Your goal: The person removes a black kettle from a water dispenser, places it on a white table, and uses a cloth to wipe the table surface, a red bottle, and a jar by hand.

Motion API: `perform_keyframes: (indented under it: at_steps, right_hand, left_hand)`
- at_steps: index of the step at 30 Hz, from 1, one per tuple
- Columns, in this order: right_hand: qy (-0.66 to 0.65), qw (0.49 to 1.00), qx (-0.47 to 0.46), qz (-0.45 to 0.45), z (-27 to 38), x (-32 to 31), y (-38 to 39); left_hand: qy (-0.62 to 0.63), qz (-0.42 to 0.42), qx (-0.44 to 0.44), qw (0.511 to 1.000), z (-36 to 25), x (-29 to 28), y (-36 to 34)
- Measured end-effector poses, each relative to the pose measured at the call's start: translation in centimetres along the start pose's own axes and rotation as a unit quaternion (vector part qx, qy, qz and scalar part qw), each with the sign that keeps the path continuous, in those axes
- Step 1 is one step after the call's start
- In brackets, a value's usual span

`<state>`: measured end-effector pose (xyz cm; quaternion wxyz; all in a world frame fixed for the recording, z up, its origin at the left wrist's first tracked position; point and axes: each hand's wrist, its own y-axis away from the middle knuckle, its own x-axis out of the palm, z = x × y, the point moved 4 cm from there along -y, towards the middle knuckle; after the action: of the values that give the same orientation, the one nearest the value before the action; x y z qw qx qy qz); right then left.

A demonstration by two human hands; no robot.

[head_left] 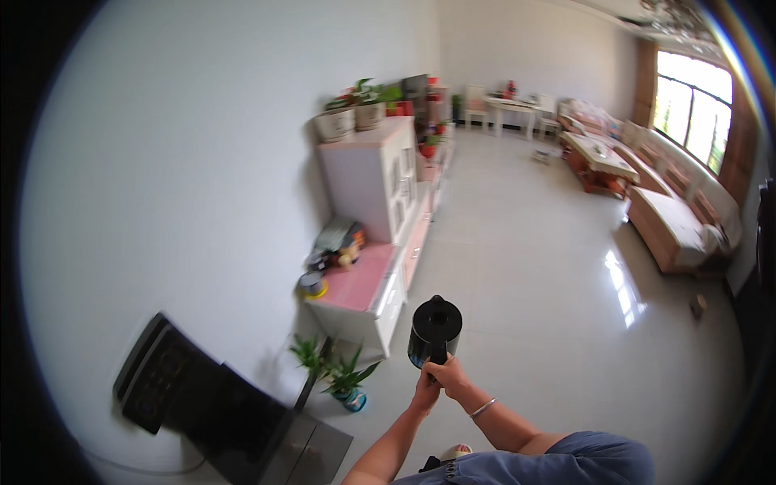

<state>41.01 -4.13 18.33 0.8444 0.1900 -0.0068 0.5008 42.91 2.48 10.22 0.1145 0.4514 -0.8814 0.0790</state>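
Observation:
A black kettle (435,327) with a closed lid hangs in front of me above the pale tiled floor. My right hand (449,374), with a silver bangle at the wrist, grips its handle from below. Just to the left, my left hand (425,393) presses against the right hand and the bottom of the handle. Both forearms come up from the lower edge.
A low white and pink cabinet (365,284) runs along the left wall, with tins on top and potted plants on its tall part. A black appliance (212,396) stands at lower left beside a small green plant (346,381). Sofas and a coffee table (599,158) lie at far right.

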Motion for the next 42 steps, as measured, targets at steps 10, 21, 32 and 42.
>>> perform_keyframes:
  at_steps: [10,21,32,42]
  right_hand:
    - [0.019,0.990,-0.026,-0.135,5.2,-22.0,-3.6]
    - [-0.107,0.948,-0.114,-0.278,10.2,-39.5,-10.3]
    - [-0.102,0.891,-0.046,-0.441,16.0,-55.7,-17.8]
    - [-0.111,0.839,-0.036,-0.532,22.0,-70.5,-28.4]
  left_hand:
    - [0.124,0.203,-0.132,0.962,7.4,19.2,-8.8]
    - [-0.140,0.438,-0.186,0.868,9.4,33.7,-22.5]
    - [-0.156,0.559,-0.117,0.806,11.5,47.0,-37.6]
    - [-0.179,0.637,-0.132,0.738,15.3,57.7,-54.0]
